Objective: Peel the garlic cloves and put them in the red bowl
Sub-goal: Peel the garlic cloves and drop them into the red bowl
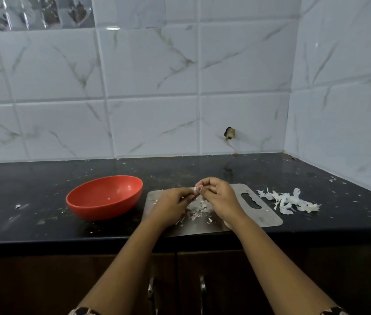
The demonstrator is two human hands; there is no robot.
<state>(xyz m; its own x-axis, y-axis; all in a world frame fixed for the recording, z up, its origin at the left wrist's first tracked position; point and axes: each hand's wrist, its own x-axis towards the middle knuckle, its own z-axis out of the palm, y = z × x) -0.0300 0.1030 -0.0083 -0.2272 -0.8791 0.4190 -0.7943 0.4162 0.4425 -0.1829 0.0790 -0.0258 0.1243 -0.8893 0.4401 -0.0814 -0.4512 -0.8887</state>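
L hand [172, 202] + R hand [220, 196] pinch clove [197, 190] | over board [264, 217]; red bowl [98, 210] beside

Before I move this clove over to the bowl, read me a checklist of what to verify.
1. Grip on the garlic clove: left hand and right hand both pinch it above the steel board: ok.
2. Clove fully peeled: too small to see: cannot tell.
3. The red bowl stands upright, mouth open, left of the board: ok.
4. Way from hands to bowl free of obstacles: ok.
5. Peels kept out of the bowl: scraps lie on the board, the peel pile on the counter to its right; specks in the bowl are unclear: cannot tell.
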